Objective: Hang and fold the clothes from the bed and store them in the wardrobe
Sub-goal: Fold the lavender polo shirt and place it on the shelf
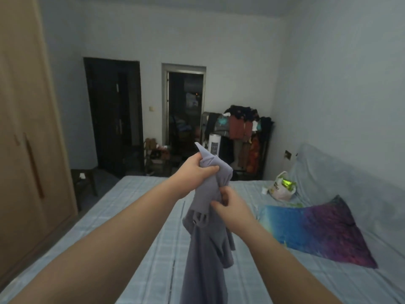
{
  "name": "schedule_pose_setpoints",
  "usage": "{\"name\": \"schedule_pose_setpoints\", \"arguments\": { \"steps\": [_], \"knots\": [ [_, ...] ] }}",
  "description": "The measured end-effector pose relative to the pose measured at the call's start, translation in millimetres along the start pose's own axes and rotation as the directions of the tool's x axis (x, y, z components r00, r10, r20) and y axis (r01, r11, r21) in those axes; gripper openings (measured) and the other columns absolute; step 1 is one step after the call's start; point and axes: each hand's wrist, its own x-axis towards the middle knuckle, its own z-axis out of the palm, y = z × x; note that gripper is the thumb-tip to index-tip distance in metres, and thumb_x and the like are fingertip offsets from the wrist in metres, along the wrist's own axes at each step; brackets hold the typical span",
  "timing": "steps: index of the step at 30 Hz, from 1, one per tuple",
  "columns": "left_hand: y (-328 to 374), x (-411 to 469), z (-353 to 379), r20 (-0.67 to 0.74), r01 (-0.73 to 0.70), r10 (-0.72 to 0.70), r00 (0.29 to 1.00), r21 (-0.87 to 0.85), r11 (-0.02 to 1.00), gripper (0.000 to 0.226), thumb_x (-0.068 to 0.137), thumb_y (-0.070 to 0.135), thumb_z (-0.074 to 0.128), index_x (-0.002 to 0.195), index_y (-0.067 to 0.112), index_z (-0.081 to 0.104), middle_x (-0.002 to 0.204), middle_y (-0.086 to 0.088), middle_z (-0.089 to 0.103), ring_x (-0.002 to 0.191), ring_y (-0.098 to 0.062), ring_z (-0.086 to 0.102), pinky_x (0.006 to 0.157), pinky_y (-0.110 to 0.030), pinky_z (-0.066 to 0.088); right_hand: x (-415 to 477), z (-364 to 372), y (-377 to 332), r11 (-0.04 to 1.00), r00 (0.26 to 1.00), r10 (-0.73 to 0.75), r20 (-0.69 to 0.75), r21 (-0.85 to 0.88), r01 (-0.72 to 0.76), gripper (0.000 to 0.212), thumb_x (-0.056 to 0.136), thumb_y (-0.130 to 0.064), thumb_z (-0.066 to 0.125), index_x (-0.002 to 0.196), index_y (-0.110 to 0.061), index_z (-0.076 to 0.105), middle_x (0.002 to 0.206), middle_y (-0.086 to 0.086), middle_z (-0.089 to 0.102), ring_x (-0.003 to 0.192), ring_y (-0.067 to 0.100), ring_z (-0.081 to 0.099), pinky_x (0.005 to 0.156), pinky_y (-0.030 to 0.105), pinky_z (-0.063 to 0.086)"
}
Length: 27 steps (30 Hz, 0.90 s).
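Held up above the bed (135,207), the grey garment (206,244) hangs long-axis downward, left hand (197,170) clenching its top, right hand (228,207) apparently pinching just beneath.

Grey-lilac garment (206,249), pale blue checked bed (135,216), rainbow-purple pillow (317,229).

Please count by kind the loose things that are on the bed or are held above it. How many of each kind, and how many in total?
Grey garment, held above the bed by the left hand and right hand: 1
Colourful pillow: 1
Plastic bag: 1
Total: 3
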Motion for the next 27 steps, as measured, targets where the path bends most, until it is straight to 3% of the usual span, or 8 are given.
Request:
{"name": "schedule_pose_setpoints", "arguments": {
  "steps": [2,5,9,14,17,21,23,27],
  "knots": [
    [4.5,1.1,-9.9,-0.034,0.001,-0.001,0.999,-0.013,1.0,0.028,0.085,0.027,0.076,0.109,0.031,0.061,0.102,0.006,0.074,0.098,-0.011,0.071,0.08,-0.029,0.059,6.2,-1.9,-5.0,0.999,0.999,-0.029,-0.029,0.011,0.03,0.005,0.092,-0.02,0.056,0.092,-0.022,0.06,0.084,0.0,0.066,0.08,0.013,0.062,0.065,0.027,0.047],
    [12.2,0.4,-30.7,-0.064,0.011,-0.014,0.998,-0.044,0.999,0.046,0.083,0.033,0.078,0.121,0.031,0.051,0.118,0.003,0.066,0.108,-0.015,0.066,0.089,-0.034,0.058,17.2,-13.4,-9.5,0.995,0.989,-0.079,-0.123,0.047,0.085,0.019,0.097,-0.015,0.048,0.093,-0.023,0.064,0.087,-0.005,0.067,0.082,0.008,0.061,0.069,0.026,0.047],
    [28.8,-3.7,-60.2,0.044,0.136,-0.134,0.99,-0.036,0.99,0.065,0.085,0.035,0.075,0.137,0.043,0.036,0.124,0.003,0.059,0.102,-0.015,0.069,0.071,-0.028,0.06,40.5,-40.8,-12.5,0.992,0.953,-0.034,-0.301,0.109,0.07,0.03,0.1,-0.013,0.04,0.086,-0.027,0.062,0.088,-0.006,0.065,0.083,0.011,0.059,0.068,0.029,0.046],
    [32.2,-2.7,-98.9,0.093,0.27,-0.268,0.959,-0.012,0.963,0.061,0.086,-0.005,0.052,0.137,0.028,0.052,0.128,-0.005,0.062,0.113,-0.03,0.065,0.093,-0.049,0.055,71.2,-64.7,-4.6,0.999,0.937,0.002,-0.35,0.051,0.016,0.023,0.102,-0.019,0.038,0.098,-0.022,0.061,0.094,0.002,0.065,0.087,0.019,0.059,0.072,0.031,0.042],
    [29.4,-8.7,-119.4,0.071,0.241,-0.279,0.958,0.329,0.913,0.067,0.077,-0.012,0.048,0.127,0.03,0.062,0.125,-0.003,0.062,0.112,-0.024,0.063,0.096,-0.045,0.054,82.1,-76.7,5.9,0.997,0.917,0.053,-0.396,0.064,-0.03,0.023,0.102,-0.02,0.037,0.097,-0.018,0.06,0.094,0.007,0.065,0.087,0.025,0.06,0.07,0.033,0.045],
    [17.1,-9.9,-144.1,-0.056,0.163,-0.164,0.985,0.61,0.775,0.05,0.077,-0.009,0.051,0.097,0.034,0.065,0.106,-0.008,0.065,0.085,-0.017,0.061,0.067,-0.026,0.049,87.6,-95.8,18.1,0.997,0.917,0.062,-0.394,-0.026,-0.078,0.022,0.103,-0.02,0.038,0.097,-0.017,0.059,0.098,0.01,0.063,0.084,0.024,0.056,0.067,0.033,0.039],
    [11.0,-9.2,-153.6,-0.126,0.171,-0.116,0.985,0.665,0.727,0.048,0.077,-0.009,0.051,0.101,0.031,0.06,0.108,-0.009,0.064,0.088,-0.021,0.059,0.07,-0.028,0.047,85.0,-103.2,22.8,0.989,0.945,-0.002,-0.327,-0.142,-0.047,0.019,0.102,-0.02,0.042,0.092,-0.019,0.058,0.093,0.006,0.062,0.086,0.024,0.055,0.07,0.032,0.036],
    [1.6,-2.5,-164.8,-0.147,0.166,-0.078,0.986,0.84,0.516,0.053,0.079,-0.01,0.046,0.116,0.023,0.066,0.128,-0.005,0.06,0.121,-0.026,0.054,0.1,-0.038,0.047,75.5,-114.0,26.7,0.957,0.989,-0.047,-0.141,-0.29,0.004,0.012,0.095,-0.02,0.055,0.086,-0.021,0.063,0.088,-0.001,0.065,0.088,0.02,0.06,0.069,0.032,0.042]
  ]
}}
